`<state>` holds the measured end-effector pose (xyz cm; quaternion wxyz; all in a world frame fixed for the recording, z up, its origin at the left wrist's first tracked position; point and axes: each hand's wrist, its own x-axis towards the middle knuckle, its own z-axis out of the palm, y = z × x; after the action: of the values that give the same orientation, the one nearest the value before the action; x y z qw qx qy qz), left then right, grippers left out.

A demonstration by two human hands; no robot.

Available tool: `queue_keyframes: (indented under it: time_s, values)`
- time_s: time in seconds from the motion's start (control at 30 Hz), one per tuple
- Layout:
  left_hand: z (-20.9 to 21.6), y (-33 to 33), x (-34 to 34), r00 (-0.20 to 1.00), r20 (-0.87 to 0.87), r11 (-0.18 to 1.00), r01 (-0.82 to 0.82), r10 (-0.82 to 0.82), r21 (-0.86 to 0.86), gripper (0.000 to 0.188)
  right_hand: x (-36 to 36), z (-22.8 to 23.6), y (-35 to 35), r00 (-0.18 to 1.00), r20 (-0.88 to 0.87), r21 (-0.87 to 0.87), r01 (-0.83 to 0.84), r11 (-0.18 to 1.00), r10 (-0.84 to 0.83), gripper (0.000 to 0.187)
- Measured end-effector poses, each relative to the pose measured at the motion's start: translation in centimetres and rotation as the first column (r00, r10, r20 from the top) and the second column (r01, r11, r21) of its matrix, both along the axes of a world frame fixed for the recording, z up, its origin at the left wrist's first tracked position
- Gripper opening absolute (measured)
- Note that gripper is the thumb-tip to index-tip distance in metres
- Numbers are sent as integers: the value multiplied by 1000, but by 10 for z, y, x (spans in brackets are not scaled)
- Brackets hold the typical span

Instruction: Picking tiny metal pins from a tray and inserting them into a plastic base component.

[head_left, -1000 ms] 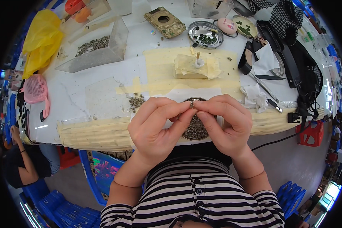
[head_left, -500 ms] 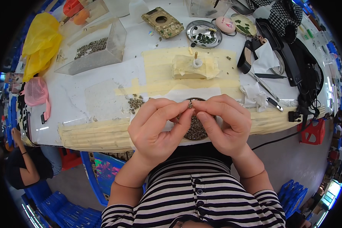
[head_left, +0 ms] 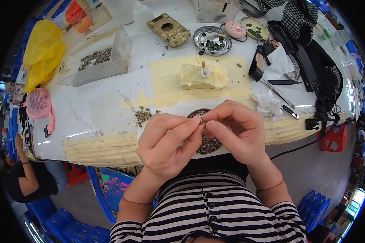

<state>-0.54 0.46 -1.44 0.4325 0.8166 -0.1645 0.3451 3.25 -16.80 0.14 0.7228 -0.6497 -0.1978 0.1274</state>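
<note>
My left hand [head_left: 166,141] and my right hand [head_left: 243,131] meet fingertip to fingertip over a round dish [head_left: 195,112]. Thumb and index finger of each are pinched on one tiny metallic piece [head_left: 202,121], its exact kind too small to tell. Many similar grey-brown pieces [head_left: 208,145] fill the dish, which my fingers partly cover. To the left of my left hand, a loose scatter of the same small pieces [head_left: 142,116] lies on the white table top. Beyond my hands stands a tape-covered block [head_left: 190,84] with a white ring [head_left: 205,73] and a thin stick on it.
A clear bin [head_left: 121,56] of small pieces, a yellow bag [head_left: 44,52] and a pink strainer [head_left: 39,104] are at left. Farther back are a camouflage-patterned case [head_left: 178,35] and a metal dish [head_left: 227,49] with dark green bits. Tweezers [head_left: 279,92] lie right. Another person [head_left: 26,178] sits far left.
My joined fingertips have come slightly nearer to me, still pinching the tiny piece. The whole view has shifted a little.
</note>
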Motion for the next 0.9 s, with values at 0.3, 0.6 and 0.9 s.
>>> queue_keyframes:
  time_s: [0.3, 0.6, 0.9]
  values:
    - [-1, -2, -1, 999, -23, 999, -23, 23, -33, 29, 1, 0, 0, 852, 514, -167, 212, 963, -99, 22]
    - [0, 0, -1, 1000, -2, 1000, 15, -15, -21, 28, 1, 1, 0, 965, 260, -127, 75, 989, -40, 19]
    - [2, 4, -8, 994, -105, 999, 10, -15, -51, 28, 2, -1, -16, 914, 313, -122, 310, 943, -260, 14]
